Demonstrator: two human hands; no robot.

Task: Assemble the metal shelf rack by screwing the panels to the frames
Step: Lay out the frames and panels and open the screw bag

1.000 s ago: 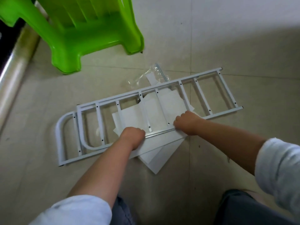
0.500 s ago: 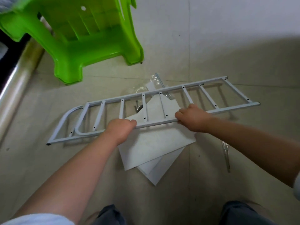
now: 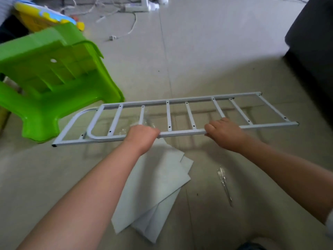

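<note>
A white metal ladder-like frame (image 3: 169, 115) with several cross rungs and a curved left end hangs above the floor, held level. My left hand (image 3: 141, 135) grips its near rail left of the middle. My right hand (image 3: 224, 133) grips the same rail further right. A second frame seems stacked under the first at the curved end. White flat panels (image 3: 155, 192) lie in a loose pile on the floor below my arms. A clear plastic bag (image 3: 224, 181) with a thin tool lies on the floor to the right of the panels.
A green plastic stool (image 3: 54, 83) lies tipped at the left, close to the frame's curved end. White cables (image 3: 117, 13) and a plug run across the far floor. A dark piece of furniture (image 3: 313, 51) stands at the right edge. Tiled floor (image 3: 198, 60) spreads beyond the frame.
Both hands have lifted the frame off the panels and raised it further from the floor. The head view has tilted up, showing the cables and the dark furniture.
</note>
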